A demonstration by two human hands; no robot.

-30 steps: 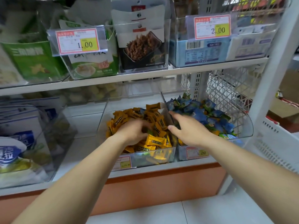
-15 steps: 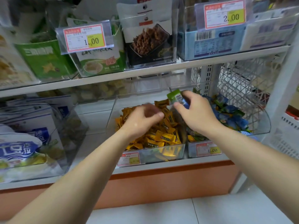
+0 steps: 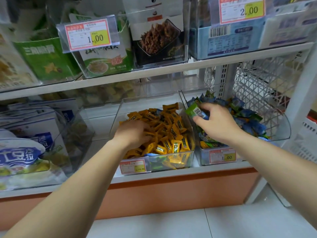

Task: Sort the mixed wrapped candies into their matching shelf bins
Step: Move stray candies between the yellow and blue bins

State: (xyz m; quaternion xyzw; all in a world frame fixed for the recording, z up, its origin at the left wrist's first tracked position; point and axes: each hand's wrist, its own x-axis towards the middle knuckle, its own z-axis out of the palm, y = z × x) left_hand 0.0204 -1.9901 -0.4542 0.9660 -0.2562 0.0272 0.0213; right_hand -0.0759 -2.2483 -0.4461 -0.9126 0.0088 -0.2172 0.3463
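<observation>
Over the blue-and-green bin (image 3: 286,129), the right hand (image 3: 218,125) pinches a green wrapped candy (image 3: 193,111) (barcode facing up) between thumb and fingers. Just beside it, the left hand (image 3: 133,134) lies palm-down among the yellow candies (image 3: 171,133) in the neighbouring clear bin (image 3: 119,115); whether it grips any cannot be told.
</observation>
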